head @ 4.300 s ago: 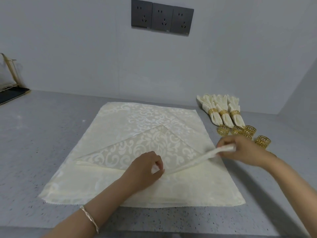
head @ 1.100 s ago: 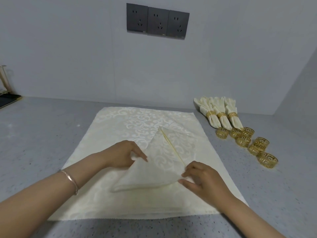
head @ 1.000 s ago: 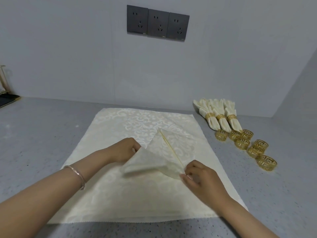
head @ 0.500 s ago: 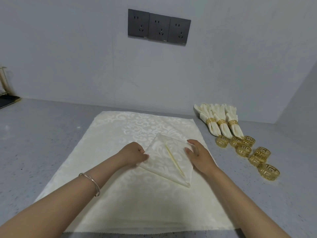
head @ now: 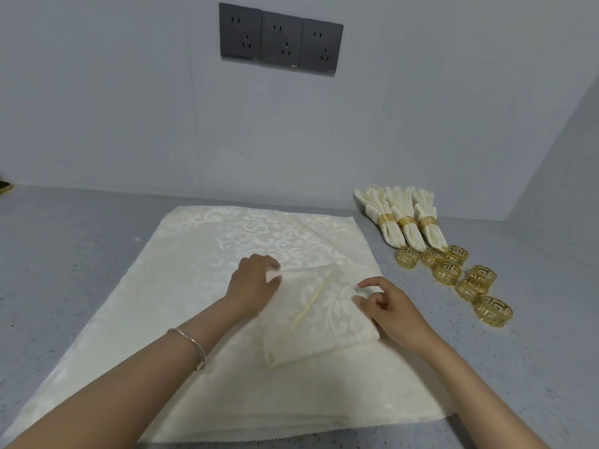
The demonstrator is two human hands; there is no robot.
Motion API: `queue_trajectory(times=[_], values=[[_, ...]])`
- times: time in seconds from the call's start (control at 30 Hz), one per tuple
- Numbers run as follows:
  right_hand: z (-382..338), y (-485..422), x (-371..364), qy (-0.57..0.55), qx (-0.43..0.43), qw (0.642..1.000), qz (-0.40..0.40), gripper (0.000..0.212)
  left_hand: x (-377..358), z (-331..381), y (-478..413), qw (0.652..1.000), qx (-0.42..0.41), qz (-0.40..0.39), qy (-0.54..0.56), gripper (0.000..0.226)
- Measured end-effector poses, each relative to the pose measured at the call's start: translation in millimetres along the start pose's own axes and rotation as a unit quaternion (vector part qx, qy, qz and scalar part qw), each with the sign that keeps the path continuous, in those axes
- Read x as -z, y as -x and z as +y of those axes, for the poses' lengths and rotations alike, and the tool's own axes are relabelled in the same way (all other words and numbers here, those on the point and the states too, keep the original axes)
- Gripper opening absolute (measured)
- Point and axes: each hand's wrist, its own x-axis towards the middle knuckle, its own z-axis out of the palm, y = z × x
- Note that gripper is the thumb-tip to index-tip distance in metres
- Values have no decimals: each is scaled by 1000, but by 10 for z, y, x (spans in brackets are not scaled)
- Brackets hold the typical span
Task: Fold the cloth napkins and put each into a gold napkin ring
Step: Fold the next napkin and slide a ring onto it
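Note:
A cream damask napkin, folded small with a seam down its middle, lies on top of a stack of flat cream napkins. My left hand pinches the folded napkin's upper left corner. My right hand pinches its right edge between thumb and fingers. Several loose gold napkin rings lie on the counter to the right. Behind them three rolled napkins in gold rings lie side by side.
The grey speckled counter runs to a grey wall with three dark sockets. A side wall closes the right end. A dark object shows at the far left edge.
The napkin went from a wide triangle to a small folded packet. Both hands folded its corners inward, and now they grip its left corner and right edge, turning it slightly.

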Motion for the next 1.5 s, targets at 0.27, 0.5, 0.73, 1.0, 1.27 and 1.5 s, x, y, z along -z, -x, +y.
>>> queue_trajectory(times=[0.27,0.5,0.73,1.0,1.27,1.5], values=[[-22,-283,-316,-16,-15,994,105,13,-49,128,624,996,-24,-68,-45,56],[-52,-232,-423,-53,14,979,199,12,-229,225,818,991,-25,-116,-65,75],[14,-233,-474,122,0,980,158,8,-270,308,834,980,-42,-127,-150,69],[-107,-112,-490,308,215,914,-155,42,-328,289,866,974,-52,-109,-194,62],[24,-328,-451,374,148,887,-228,52,-383,205,884,976,-99,-66,-180,83],[132,-686,-249,388,85,894,-207,53,-326,208,902,975,-114,-84,-170,48]])
